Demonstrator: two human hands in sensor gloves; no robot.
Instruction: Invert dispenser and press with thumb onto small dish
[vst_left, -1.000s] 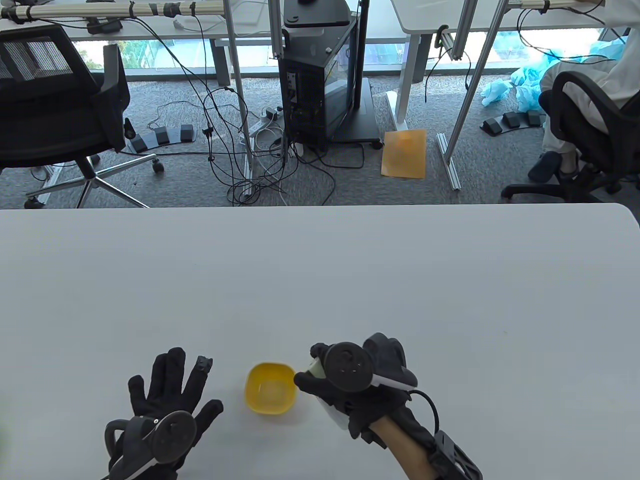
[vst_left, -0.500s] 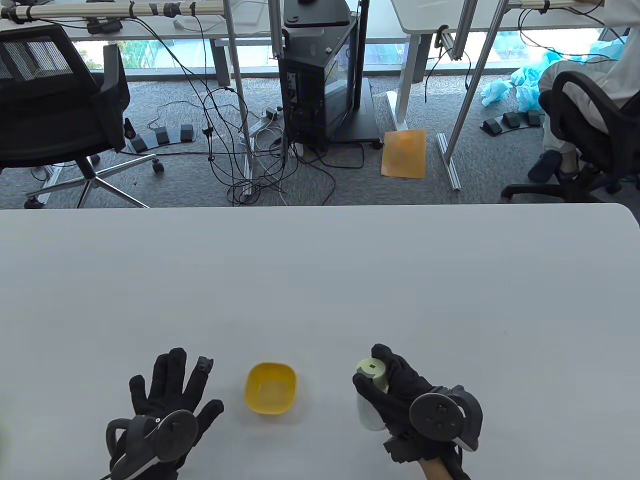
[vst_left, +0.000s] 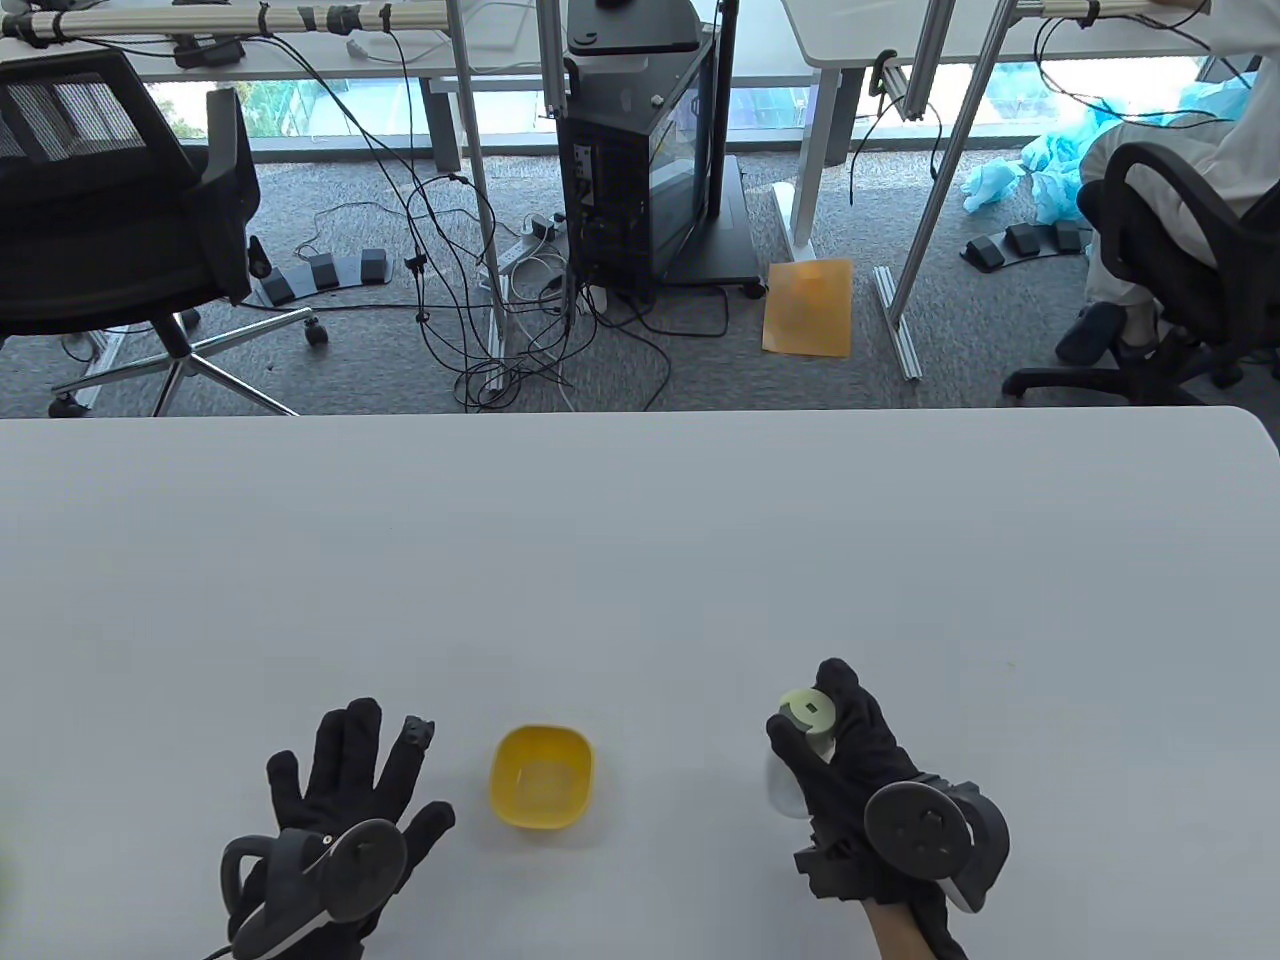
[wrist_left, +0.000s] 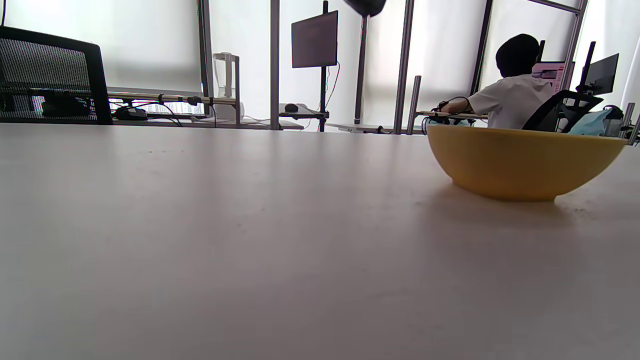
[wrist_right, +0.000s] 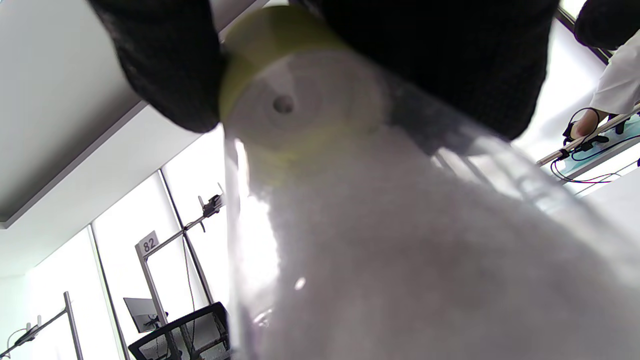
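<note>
Table view: right hand (vst_left: 860, 770) grips dispenser (vst_left: 800, 745), now upright and moved right, well apart from yellow dish (vst_left: 542, 776) vs 1 s ago when tipped at its rim; pressing prob. done. Left hand (vst_left: 345, 800) flat, released.
L wrist: dish near, no dispenser.
R wrist: fingers (wrist_right: 165, 65) round cap end.

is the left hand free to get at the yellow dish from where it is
Probably yes. The left hand lies flat and empty on the table, just left of the yellow dish, with bare table between them. The right hand holds the dispenser off to the right.
</note>
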